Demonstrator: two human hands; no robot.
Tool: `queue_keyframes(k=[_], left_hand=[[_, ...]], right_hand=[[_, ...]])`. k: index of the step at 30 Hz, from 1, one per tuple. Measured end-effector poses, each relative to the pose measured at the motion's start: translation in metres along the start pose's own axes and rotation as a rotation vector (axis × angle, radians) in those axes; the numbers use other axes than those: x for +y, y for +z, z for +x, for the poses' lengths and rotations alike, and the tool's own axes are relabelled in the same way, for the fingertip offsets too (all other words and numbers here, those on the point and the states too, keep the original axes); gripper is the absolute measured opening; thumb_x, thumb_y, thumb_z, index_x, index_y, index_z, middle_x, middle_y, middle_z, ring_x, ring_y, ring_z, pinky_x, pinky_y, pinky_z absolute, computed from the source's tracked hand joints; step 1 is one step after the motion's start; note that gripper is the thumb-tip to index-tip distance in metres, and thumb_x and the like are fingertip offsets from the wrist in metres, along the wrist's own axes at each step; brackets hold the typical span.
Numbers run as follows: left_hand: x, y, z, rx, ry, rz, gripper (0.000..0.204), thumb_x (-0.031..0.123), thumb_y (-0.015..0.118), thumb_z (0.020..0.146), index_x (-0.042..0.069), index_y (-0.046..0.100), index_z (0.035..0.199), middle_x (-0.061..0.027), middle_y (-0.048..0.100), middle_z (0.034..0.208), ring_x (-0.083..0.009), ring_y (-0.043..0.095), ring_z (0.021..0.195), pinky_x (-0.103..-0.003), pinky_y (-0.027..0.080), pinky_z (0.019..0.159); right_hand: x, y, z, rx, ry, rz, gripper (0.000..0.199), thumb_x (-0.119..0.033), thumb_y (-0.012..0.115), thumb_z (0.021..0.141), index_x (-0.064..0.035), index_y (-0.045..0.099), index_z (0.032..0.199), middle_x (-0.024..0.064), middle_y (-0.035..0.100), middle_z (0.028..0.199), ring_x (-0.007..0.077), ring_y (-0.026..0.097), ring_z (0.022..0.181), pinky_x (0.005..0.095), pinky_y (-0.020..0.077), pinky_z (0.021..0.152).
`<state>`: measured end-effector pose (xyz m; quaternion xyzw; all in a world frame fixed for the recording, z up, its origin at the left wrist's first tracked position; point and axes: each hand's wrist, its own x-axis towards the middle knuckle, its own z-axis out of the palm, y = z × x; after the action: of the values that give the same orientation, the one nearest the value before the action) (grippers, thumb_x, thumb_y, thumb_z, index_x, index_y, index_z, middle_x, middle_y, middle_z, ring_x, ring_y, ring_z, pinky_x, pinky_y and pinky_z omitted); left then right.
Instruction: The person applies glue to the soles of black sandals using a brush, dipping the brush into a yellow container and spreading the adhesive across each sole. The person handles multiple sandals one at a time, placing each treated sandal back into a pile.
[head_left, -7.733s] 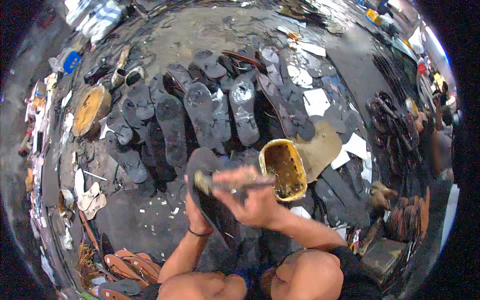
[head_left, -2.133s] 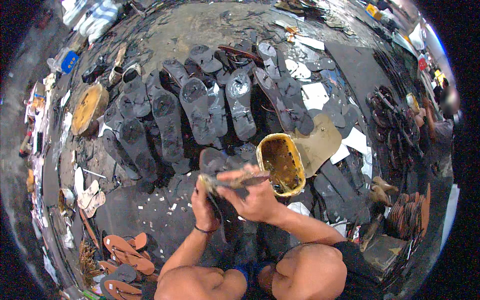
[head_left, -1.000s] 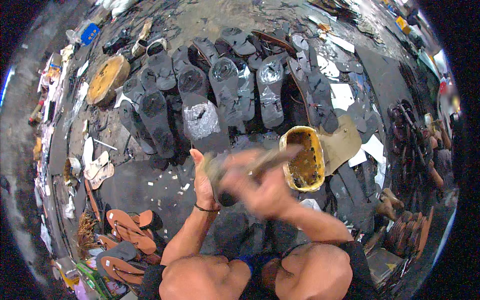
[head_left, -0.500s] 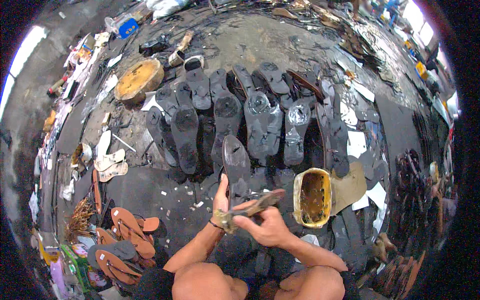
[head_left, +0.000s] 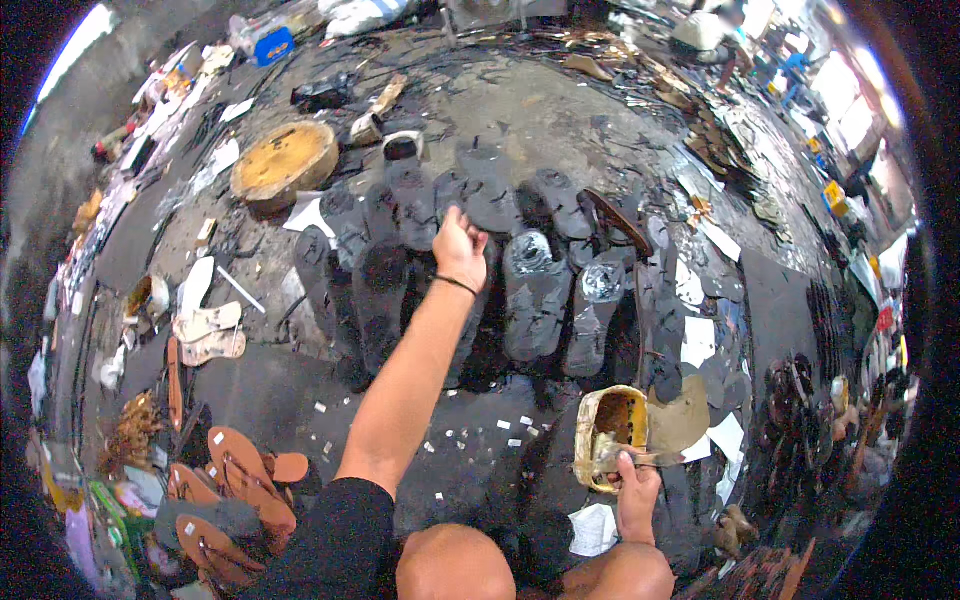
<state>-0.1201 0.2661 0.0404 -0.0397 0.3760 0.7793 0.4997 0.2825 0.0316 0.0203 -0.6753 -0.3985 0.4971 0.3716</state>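
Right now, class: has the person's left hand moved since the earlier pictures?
Yes, the left hand has moved forward, nearer the round yellowish block.

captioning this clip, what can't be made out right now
Head view throughout:
Whether the left hand holds a black sandal sole: its fingers hide it.
Contents of the yellow tub: partly behind the brush in the right hand.
What the person does, upper right: small, blurred.
Brown sole stack: cut off by the bottom edge.

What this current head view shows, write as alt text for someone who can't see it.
A person's left hand reaches into rows of black sandal soles, while the right hand holds a brush at a yellowish tub; brown flip-flops lie at lower left.
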Motion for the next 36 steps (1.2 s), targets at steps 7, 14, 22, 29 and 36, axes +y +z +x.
queue_keyframes(k=[7, 14, 22, 29, 36], left_hand=[[-0.024, -0.180, -0.219, -0.527, 0.471, 1.277, 0.046, 0.026, 0.064, 0.096, 0.002, 0.055, 0.134, -0.0158, 0.061, 0.131, -0.0288, 0.059, 0.120, -0.041, 0.044, 0.102], [0.055, -0.263, -0.345, -0.030, 0.489, 1.747, 0.040, 0.024, 0.064, 0.093, 0.006, 0.059, 0.129, -0.0161, 0.063, 0.128, -0.0340, 0.058, 0.120, -0.046, 0.044, 0.102], [0.153, -0.350, -0.308, 0.788, 0.531, 0.851, 0.039, 0.017, 0.064, 0.094, 0.002, 0.049, 0.127, -0.0034, 0.063, 0.095, -0.0146, 0.061, 0.075, -0.031, 0.051, 0.065], [0.048, -0.277, -0.336, 0.208, 0.232, 1.184, 0.021, 0.018, 0.057, 0.101, 0.002, 0.066, 0.112, -0.0058, 0.068, 0.100, -0.0141, 0.065, 0.088, -0.027, 0.053, 0.073], [-0.062, -0.252, -0.284, -0.712, 0.262, 1.694, 0.045, 0.033, 0.070, 0.090, 0.000, 0.065, 0.119, -0.0196, 0.049, 0.146, -0.0388, 0.033, 0.143, -0.049, 0.029, 0.116]], right_hand=[[0.007, -0.018, 0.040, 0.083, -0.328, -0.586, 0.024, -0.015, 0.064, 0.097, 0.0040, 0.068, 0.112, 0.0164, 0.071, 0.107, 0.0232, 0.070, 0.089, 0.0350, 0.0559, 0.075], [0.010, -0.007, 0.076, 0.183, -0.382, -0.945, 0.043, -0.037, 0.064, 0.096, 0.0040, 0.068, 0.110, 0.0213, 0.070, 0.103, 0.0367, 0.067, 0.093, 0.0451, 0.0525, 0.080], [-0.001, -0.083, 0.042, -0.199, -0.384, -1.032, 0.046, -0.036, 0.078, 0.084, 0.0058, 0.064, 0.098, 0.0198, 0.063, 0.093, 0.0321, 0.059, 0.080, 0.0407, 0.0488, 0.072], [-0.011, -0.077, -0.007, -0.160, -0.127, -0.970, 0.031, -0.030, 0.074, 0.084, -0.0001, 0.066, 0.085, 0.0174, 0.061, 0.068, 0.0334, 0.057, 0.060, 0.0443, 0.0436, 0.057], [-0.038, -0.079, -0.019, -0.626, 0.075, -1.546, 0.027, -0.023, 0.073, 0.085, 0.0028, 0.068, 0.091, 0.0173, 0.071, 0.085, 0.0287, 0.066, 0.072, 0.0374, 0.0528, 0.069]])
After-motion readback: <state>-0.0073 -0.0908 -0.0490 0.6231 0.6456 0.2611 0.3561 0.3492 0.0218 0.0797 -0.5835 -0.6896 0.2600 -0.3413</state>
